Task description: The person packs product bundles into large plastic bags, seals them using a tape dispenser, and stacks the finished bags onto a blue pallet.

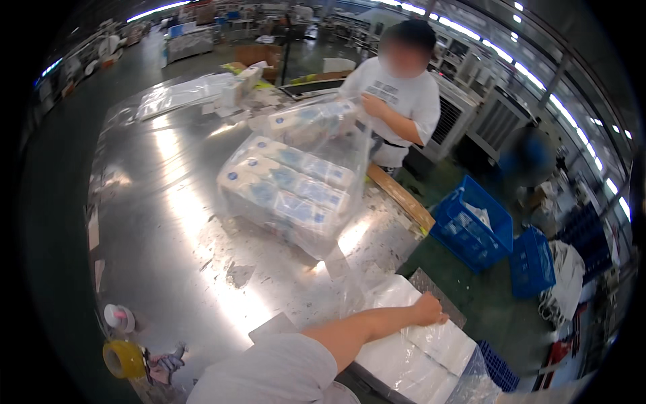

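Observation:
My left hand (427, 310), its arm reaching across from the lower middle, is closed over white packs (410, 350) in a clear plastic bag (474, 384) at the lower right. Its fingers appear to pinch the bag's film, though the fingertips are partly hidden. My right hand is not in view. On the metal table (148, 249), farther off, lies a large clear bag (319, 246) filled with several white-and-blue packs (289, 182). A co-worker's hand (373, 104) holds the upper end of that bag.
A co-worker (397, 84) stands at the table's far right. Blue crates (474, 229) sit on the floor at the right. Near the table's left edge are a yellow tape roll (124, 359), a white-and-pink roll (119, 318) and a crumpled glove (165, 365). Plastic sheets (185, 96) lie at the far end.

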Demonstrator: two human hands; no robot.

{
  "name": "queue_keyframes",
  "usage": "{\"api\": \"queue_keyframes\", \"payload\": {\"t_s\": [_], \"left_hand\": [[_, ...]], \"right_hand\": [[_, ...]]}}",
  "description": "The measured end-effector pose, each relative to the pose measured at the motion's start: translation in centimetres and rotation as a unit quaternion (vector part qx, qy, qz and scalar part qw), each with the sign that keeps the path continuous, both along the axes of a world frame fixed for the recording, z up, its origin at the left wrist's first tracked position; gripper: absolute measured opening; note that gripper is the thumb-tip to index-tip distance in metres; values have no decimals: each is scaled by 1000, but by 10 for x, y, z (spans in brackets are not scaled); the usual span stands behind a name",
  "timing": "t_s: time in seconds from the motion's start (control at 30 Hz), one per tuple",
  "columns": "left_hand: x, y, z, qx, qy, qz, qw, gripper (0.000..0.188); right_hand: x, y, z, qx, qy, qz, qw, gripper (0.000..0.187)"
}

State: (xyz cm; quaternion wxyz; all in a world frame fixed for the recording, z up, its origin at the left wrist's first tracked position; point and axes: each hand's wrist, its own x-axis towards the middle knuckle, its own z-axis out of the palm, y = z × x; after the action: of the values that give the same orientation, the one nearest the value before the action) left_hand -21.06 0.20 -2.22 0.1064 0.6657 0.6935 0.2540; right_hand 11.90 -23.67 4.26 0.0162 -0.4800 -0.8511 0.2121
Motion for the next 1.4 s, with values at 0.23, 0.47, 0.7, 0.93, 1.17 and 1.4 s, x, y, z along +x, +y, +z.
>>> {"api": "queue_keyframes", "payload": {"t_s": [0.23, 0.47, 0.7, 0.93, 1.17, 1.4], "left_hand": [[96, -56, -88, 377, 148, -150, 902, 65], [106, -161, -50, 301, 39, -262, 916, 48], [127, -139, -79, 399, 107, -180, 893, 41], [89, -205, -66, 251, -118, -134, 951, 54], [-80, -465, 112, 121, -450, 387, 796, 65], [-43, -548, 335, 547, -171, 439, 692, 24]], "right_hand": [[-40, 66, 14, -190, 89, 137, 968, 52], [-68, 102, 15, -289, 96, 184, 935, 46], [-108, 103, 20, -343, 114, 232, 903, 48], [-155, 90, 25, -475, 166, 293, 813, 50], [-188, 83, 18, -611, 193, 304, 705, 52], [-206, 108, 8, -673, 216, 250, 662, 54]]}}
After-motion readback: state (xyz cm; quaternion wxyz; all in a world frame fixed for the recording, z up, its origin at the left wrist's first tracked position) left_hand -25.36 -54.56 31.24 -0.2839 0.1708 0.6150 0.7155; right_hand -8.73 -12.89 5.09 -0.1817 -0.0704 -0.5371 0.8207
